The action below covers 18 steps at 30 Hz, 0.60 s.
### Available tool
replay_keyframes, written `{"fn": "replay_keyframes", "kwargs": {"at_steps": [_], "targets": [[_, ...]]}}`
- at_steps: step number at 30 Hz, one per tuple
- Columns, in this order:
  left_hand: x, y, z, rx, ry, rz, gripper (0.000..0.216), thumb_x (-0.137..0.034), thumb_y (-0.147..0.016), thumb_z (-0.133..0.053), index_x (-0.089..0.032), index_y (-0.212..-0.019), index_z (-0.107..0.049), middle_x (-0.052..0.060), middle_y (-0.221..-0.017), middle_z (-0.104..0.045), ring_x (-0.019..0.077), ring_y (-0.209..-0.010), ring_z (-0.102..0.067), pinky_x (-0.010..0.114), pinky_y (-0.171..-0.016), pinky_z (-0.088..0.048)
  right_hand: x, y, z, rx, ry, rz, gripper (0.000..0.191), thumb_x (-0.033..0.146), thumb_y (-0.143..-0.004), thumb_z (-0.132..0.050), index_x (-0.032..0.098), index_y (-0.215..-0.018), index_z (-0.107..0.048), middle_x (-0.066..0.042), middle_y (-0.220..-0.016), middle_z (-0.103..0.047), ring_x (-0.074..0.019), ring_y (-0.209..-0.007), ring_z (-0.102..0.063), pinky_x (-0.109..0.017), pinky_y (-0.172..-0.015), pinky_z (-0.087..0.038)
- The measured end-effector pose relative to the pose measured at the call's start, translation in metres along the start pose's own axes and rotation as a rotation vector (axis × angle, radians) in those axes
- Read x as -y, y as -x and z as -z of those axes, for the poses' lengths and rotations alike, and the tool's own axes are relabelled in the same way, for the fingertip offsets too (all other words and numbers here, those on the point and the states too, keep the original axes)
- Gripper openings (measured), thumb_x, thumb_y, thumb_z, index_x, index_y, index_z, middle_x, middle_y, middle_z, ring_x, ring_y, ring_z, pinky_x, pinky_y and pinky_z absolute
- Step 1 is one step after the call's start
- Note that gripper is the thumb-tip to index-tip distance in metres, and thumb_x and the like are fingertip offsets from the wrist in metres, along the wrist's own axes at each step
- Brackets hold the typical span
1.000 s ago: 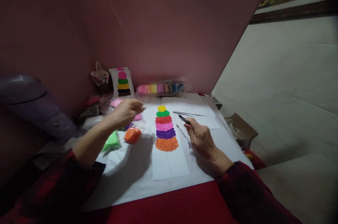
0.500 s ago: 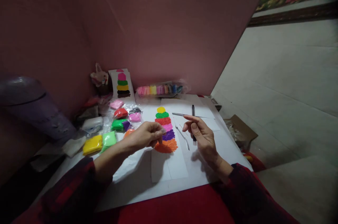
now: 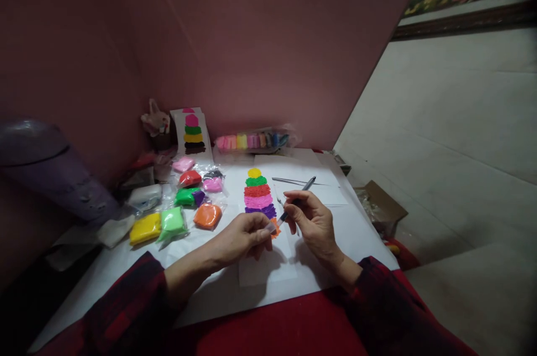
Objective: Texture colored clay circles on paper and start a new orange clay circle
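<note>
My right hand (image 3: 312, 222) grips a slim dark-handled tool (image 3: 298, 199), its tip pointing down-left toward my left hand (image 3: 245, 236). The left hand's fingertips are pinched on a small pale bit of clay at the tool's tip. Both hands hover over a white paper strip (image 3: 264, 266) bearing a stack of clay-filled bands (image 3: 259, 193): yellow, green, red, pink, purple, then orange partly hidden by my fingers. Packets of clay lie to the left, among them orange (image 3: 207, 215), light green (image 3: 173, 222) and yellow (image 3: 145, 228).
A metal tool (image 3: 293, 181) lies on white sheets beyond my right hand. A finished sample strip (image 3: 192, 132) leans on the pink wall beside a long pack of coloured clay (image 3: 251, 141). A cardboard box (image 3: 380, 202) sits off the table's right edge. A purple object (image 3: 50, 166) stands at left.
My left hand came from the clay packets to the middle, with a small bit pinched. My right hand lifted the dark tool and brought its tip to the left fingertips.
</note>
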<state>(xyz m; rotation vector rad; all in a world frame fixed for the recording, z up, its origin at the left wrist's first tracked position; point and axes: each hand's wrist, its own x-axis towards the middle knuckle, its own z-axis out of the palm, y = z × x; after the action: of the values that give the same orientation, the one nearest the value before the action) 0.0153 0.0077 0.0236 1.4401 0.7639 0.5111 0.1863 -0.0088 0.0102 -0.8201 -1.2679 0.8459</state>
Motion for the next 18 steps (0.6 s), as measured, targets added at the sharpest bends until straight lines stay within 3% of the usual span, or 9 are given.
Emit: {"fn": "replay_keyframes", "kwargs": {"at_steps": [6,14,18], "targets": [[-0.005,0.002,-0.003,-0.014,0.060,0.001,0.051,-0.065,-0.071,-0.064,-0.015,-0.075,-0.052,-0.001,-0.061,-0.059,0.0061,-0.043,-0.042,0.022,-0.043,-0.030,-0.001,0.003,-0.001,0.016,0.029,0.068,0.012,0.022,-0.084,-0.067,0.021,-0.096,-0.066,0.002,-0.076,-0.061,-0.0072,-0.051,-0.054,-0.018,-0.042,-0.045],[0.000,-0.003,-0.007,-0.031,0.182,0.027,0.047,-0.059,-0.068,-0.070,-0.015,-0.071,-0.055,-0.004,-0.052,-0.054,0.0025,-0.034,-0.030,0.020,-0.037,-0.014,-0.004,0.009,-0.007,-0.019,0.058,0.102,0.006,0.017,-0.084,-0.066,0.022,-0.086,-0.063,0.004,-0.070,-0.058,-0.0070,-0.049,-0.054,-0.019,-0.043,-0.045],[0.000,-0.005,-0.005,-0.031,0.211,0.042,0.045,-0.057,-0.071,-0.069,-0.015,-0.069,-0.055,-0.004,-0.050,-0.052,0.0026,-0.033,-0.030,0.020,-0.036,-0.014,-0.013,0.005,-0.004,0.059,0.088,0.118,0.015,0.023,-0.092,-0.056,0.024,-0.107,-0.060,0.002,-0.079,-0.059,-0.0082,-0.053,-0.056,-0.021,-0.049,-0.050]]}}
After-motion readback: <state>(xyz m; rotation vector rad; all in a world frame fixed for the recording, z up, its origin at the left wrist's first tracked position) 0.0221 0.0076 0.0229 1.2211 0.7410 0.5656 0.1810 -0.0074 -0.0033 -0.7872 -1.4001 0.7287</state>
